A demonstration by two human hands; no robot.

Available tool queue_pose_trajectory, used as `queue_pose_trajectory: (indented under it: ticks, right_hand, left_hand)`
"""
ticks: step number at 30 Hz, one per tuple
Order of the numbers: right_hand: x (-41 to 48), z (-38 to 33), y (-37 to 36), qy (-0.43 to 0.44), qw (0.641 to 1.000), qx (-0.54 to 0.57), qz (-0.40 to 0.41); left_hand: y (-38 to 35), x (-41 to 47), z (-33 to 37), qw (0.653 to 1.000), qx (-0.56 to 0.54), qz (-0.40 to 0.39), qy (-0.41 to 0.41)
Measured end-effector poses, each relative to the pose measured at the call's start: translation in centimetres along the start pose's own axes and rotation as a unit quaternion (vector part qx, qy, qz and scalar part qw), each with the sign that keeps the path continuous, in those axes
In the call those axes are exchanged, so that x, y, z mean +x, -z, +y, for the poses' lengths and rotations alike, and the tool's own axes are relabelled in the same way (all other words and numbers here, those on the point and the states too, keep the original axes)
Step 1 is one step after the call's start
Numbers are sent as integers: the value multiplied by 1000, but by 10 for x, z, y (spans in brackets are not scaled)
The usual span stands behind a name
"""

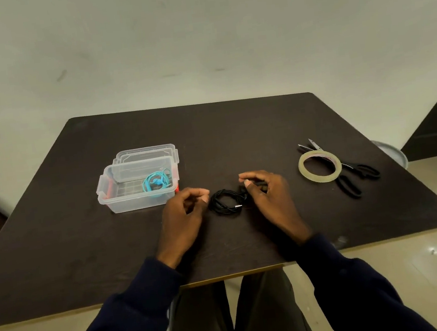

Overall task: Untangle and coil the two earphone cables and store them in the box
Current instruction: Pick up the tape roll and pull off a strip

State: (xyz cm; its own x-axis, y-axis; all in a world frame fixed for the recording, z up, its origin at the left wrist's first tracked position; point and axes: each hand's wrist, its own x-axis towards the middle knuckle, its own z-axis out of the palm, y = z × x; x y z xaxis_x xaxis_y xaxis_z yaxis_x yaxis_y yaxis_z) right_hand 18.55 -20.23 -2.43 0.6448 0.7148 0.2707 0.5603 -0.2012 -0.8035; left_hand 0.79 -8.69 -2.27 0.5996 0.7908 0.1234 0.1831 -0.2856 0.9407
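Note:
A black earphone cable [226, 201] lies coiled on the dark table [235, 135], between my two hands. My right hand [269, 200] pinches the right end of that coil between thumb and fingers. Just left of the coil is my left hand [185, 216], its fingers loosely curled and holding nothing; contact with the cable is unclear. A blue earphone cable [156, 184] sits coiled inside the clear plastic box [112, 203], which stands open to the left of my left hand.
The box's clear lid [147, 152] leans behind the box. A roll of clear tape [304, 171] and black-handled scissors [351, 179] lie at the right of the table. A round metal dish [392, 155] shows past the right edge.

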Motion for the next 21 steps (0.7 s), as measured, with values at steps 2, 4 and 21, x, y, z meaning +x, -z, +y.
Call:
queue_pose_trajectory:
  ticks: [2, 4, 21]
  right_hand:
    - [1, 1, 4, 2, 1000, 0, 13]
    - [0, 7, 13, 18, 997, -52, 54]
    - [15, 26, 58, -34, 942, -311, 118]
  left_hand:
    - [2, -2, 1, 998, -58, 24, -5]
    - [5, -5, 0, 994, -98, 42, -10]
    - [5, -9, 4, 982, -173, 28, -67]
